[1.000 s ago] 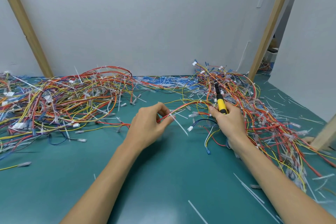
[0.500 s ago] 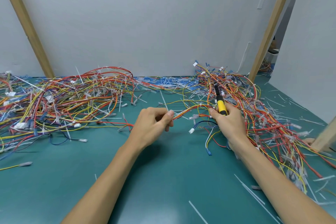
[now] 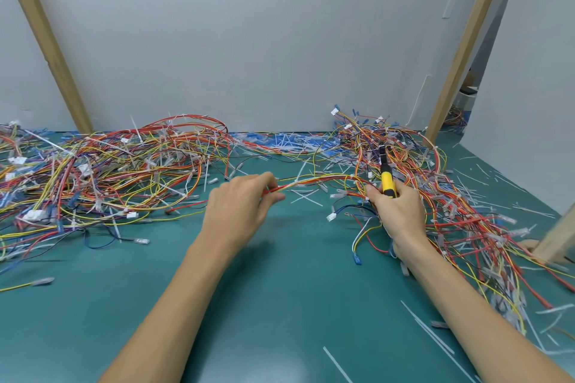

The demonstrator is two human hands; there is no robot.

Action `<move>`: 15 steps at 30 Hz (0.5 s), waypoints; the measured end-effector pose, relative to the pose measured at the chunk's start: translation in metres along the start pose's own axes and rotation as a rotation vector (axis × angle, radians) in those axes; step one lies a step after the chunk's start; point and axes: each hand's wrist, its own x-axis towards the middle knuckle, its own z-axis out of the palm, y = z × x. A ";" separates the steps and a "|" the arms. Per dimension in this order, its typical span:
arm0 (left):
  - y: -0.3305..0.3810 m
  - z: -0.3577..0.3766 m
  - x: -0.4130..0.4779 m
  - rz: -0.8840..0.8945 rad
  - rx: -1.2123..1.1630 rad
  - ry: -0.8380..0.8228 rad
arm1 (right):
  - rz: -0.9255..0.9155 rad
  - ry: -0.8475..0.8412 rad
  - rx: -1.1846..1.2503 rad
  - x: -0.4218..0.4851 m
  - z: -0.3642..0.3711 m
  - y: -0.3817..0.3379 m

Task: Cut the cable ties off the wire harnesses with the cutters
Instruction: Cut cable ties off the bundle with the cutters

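L hand (image 3: 239, 205) pinches harness (image 3: 317, 179) — teal mat (image 3: 298, 283) spreads nearside

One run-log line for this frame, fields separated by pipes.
left hand pinches harness | right hand holds cutters, tip pointing away from held stretch | loose ties on mat

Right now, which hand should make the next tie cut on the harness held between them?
Right, likely. The right hand grips the yellow-handled cutters, close to one end of the harness. The left hand pinches the other end, so it is busy steadying it.
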 end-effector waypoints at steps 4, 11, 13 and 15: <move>0.024 -0.015 -0.001 0.115 -0.246 0.264 | -0.034 -0.025 -0.064 -0.004 0.001 -0.002; 0.038 -0.005 0.004 -0.228 -1.328 -0.188 | -0.077 -0.116 -0.116 -0.004 -0.001 -0.003; 0.023 0.004 0.004 -0.315 -1.224 -0.179 | -0.088 -0.131 -0.154 -0.006 -0.002 -0.005; 0.009 0.013 0.005 -0.347 -0.942 -0.135 | -0.108 -0.133 -0.203 -0.007 -0.002 -0.006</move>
